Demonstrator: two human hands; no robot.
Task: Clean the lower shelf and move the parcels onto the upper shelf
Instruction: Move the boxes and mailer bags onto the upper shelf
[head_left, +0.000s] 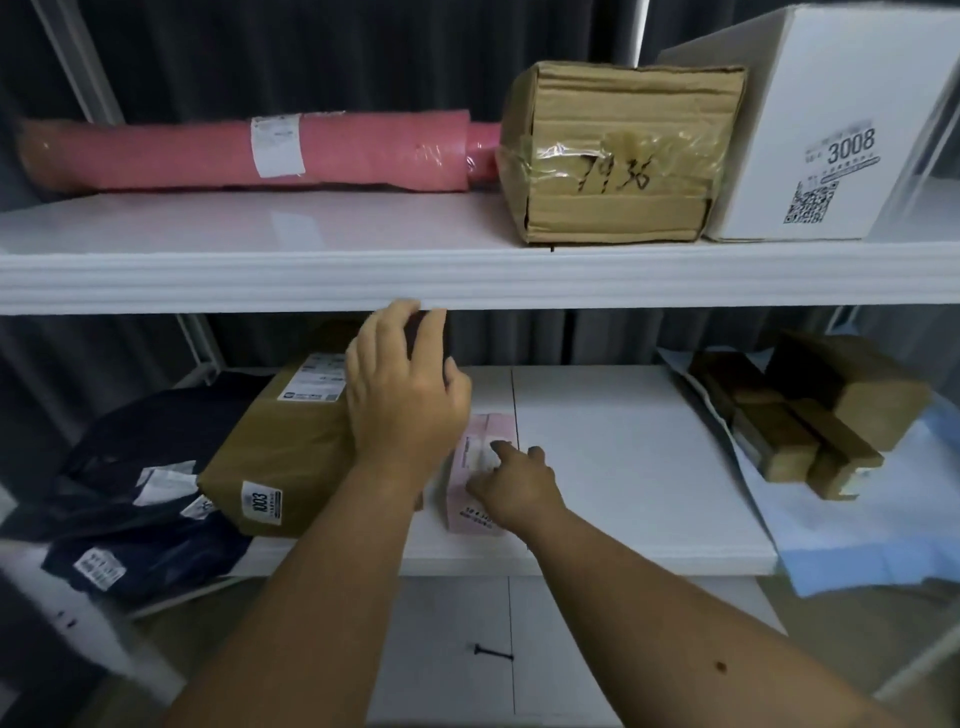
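Note:
My left hand is raised just under the front edge of the upper shelf, its fingers curled around a small dark parcel that is mostly hidden. My right hand lies on a small pink box on the lower shelf, thumb on its top and fingers over its right side. Beside it to the left sits a brown taped parcel marked 1003. Dark blue bagged parcels lie at the far left. Several small brown boxes rest on a blue cloth at the right.
On the upper shelf lie a long pink roll, a brown carton with handwritten numbers, and a white box marked 3008. White frame posts stand at both sides. A dark curtain hangs behind.

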